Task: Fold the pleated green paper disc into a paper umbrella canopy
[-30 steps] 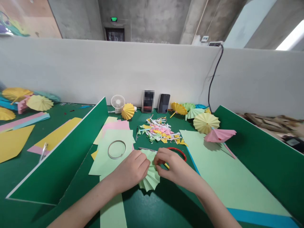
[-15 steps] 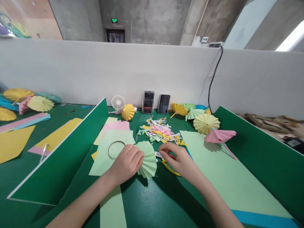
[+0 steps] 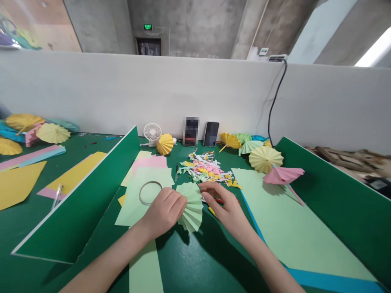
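Observation:
A pale green pleated paper fan (image 3: 192, 209) stands over the middle of the table. My left hand (image 3: 167, 209) is closed on its left side, fingers wrapped round the gathered folds. At the fan's upper right edge is my right hand (image 3: 219, 200), its thumb and fingers apart; whether the fingertips touch the paper I cannot tell. Beneath that hand lie scissors, mostly hidden, with a bit of yellow handle (image 3: 211, 211) showing. A grey tape ring (image 3: 140, 194) rests on light green paper sheets (image 3: 130, 211) left of my left hand.
Coloured paper scraps (image 3: 207, 169) are heaped behind the fan. Green dividers stand at left (image 3: 91, 195) and right (image 3: 332, 191). Several paper umbrellas, among them a pink one (image 3: 282, 175), lie at the right. A small fan (image 3: 152, 132) and two phones stand at the back.
My right hand has moved left to the pleated fan's edge, and its fingers have spread. My left hand keeps its hold on the fan, nearly still.

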Tool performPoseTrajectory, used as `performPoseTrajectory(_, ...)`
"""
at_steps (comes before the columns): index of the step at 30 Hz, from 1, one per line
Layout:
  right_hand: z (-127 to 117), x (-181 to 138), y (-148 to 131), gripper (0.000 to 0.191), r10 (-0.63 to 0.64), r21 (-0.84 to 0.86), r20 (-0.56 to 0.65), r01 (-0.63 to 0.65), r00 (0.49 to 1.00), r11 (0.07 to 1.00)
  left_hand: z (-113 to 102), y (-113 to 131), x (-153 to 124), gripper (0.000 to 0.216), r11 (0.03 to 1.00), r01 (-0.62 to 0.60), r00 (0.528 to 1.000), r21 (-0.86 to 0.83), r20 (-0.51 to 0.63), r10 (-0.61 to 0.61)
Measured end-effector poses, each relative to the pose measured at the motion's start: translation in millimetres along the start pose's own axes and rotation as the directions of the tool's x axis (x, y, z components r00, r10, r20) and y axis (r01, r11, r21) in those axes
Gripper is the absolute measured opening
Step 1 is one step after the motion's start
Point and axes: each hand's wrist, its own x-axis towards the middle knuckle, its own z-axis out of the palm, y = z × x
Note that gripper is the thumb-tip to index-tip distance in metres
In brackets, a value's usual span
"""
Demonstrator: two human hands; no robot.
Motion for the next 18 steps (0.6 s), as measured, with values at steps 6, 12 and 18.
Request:
performPoseTrajectory(6,-2.8,1.1,-3.6,0.012,-0.013,-0.077,0.063,0.018,0.998,0.997,4.0,1.5,-5.7,0.006,1.0,-0.023,0.999,-0.001,0.038,0.023)
performPoseTrajectory(12,-2.1,0.7,-5.2,0.011,-0.081,-0.161,0.082,0.093,0.993,0.983,1.0,2.9,-2.7,0.005,0.998,-0.011,1.0,-0.055,0.024,0.013)
performPoseTrajectory(18,5.3,-1.5,-4.2,0.015,-0.182,-0.191,0.072,0.192,0.981,0.962,-4.1,3.0,2.8,0.007,0.99,0.065,0.998,-0.128,-0.003,-0.066)
